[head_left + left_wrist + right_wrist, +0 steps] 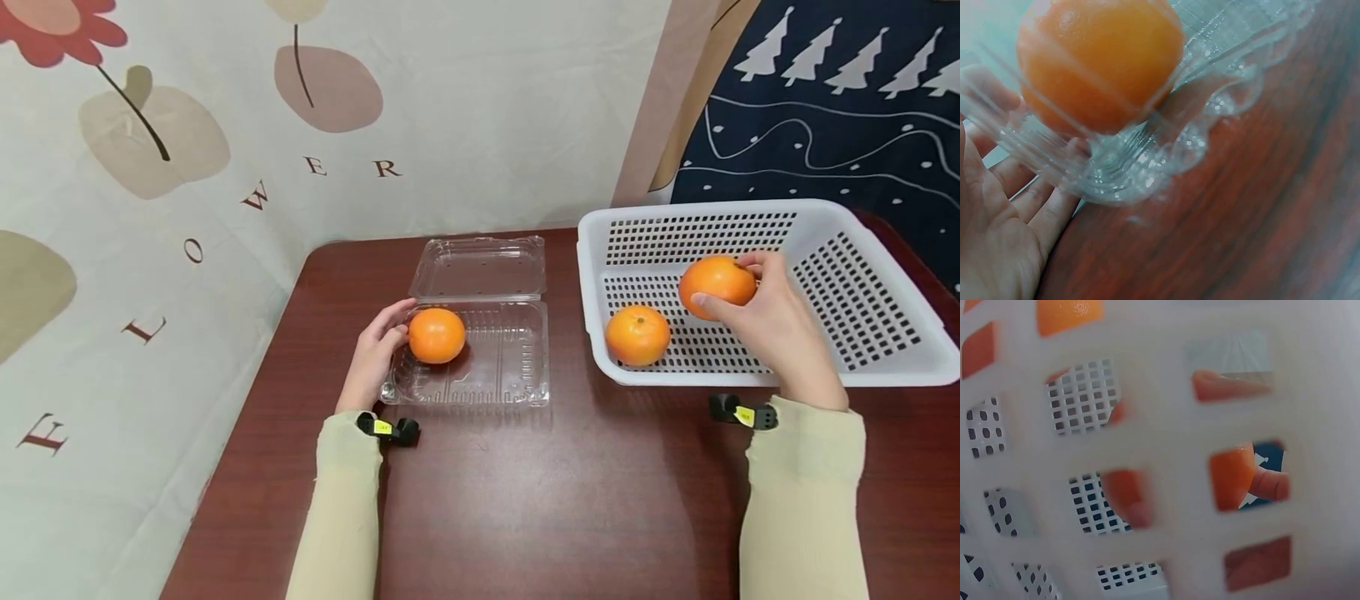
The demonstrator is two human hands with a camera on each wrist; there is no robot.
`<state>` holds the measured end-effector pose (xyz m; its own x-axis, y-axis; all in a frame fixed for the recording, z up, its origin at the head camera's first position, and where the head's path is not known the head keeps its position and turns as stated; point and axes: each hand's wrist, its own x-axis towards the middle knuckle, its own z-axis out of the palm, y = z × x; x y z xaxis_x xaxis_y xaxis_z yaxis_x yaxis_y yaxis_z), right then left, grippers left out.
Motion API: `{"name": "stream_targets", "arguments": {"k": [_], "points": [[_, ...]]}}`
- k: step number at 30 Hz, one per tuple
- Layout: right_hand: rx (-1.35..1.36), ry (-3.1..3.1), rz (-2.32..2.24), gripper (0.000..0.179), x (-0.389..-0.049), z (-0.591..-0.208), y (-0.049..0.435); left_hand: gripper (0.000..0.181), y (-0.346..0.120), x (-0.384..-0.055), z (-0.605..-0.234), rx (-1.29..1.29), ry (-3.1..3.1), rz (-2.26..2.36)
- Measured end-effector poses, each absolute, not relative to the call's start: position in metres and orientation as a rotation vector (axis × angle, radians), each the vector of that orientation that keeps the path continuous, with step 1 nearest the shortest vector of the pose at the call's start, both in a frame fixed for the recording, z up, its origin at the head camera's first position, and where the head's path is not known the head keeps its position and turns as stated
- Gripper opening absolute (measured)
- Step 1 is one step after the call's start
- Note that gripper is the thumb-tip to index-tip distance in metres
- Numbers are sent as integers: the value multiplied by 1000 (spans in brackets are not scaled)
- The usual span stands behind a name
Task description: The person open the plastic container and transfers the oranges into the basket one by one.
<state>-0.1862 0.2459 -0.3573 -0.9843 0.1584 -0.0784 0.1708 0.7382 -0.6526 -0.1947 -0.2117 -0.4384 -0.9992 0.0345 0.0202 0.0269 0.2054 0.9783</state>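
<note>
My left hand point(375, 350) holds the left wall of a clear plastic clamshell container point(501, 367), its thumb at the rim beside an orange point(437, 336). That orange point(1100, 62) sits in the left part of the container base, behind the clear wall in the left wrist view. Over the white basket point(686, 379), my right hand point(780, 321) grips another orange point(716, 283) between thumb and fingers. A third orange point(637, 336) lies in the basket's near left corner. In the right wrist view, the basket wall point(1166, 437) partly hides the right hand and the gripped orange point(1232, 478).
The container's lid point(483, 267) lies folded back toward the wall cloth point(480, 167). Container and basket stand side by side on a dark red-brown table point(570, 483). A dark cloth with white trees point(832, 125) hangs behind the basket.
</note>
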Motion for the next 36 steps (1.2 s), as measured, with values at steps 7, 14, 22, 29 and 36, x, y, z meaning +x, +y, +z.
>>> {"name": "stream_targets", "arguments": {"k": [7,14,22,29,36], "points": [[301,2879,-1097,95,-187,-355,245,37,-213,-195,-440,57,2425,1983],[278,2853,-1108,93,-187,-356,244,37,-212,-195,-439,54,2414,1995],[252,2840,-1100,90,-188,-358,245,37,-211,-195,-438,50,2421,1994],[214,2862,-1080,87,-190,-361,246,37,-212,-195,-438,66,2417,1995],[208,2859,-1064,86,-191,-361,246,35,-215,-200,-448,51,2435,1984]]}}
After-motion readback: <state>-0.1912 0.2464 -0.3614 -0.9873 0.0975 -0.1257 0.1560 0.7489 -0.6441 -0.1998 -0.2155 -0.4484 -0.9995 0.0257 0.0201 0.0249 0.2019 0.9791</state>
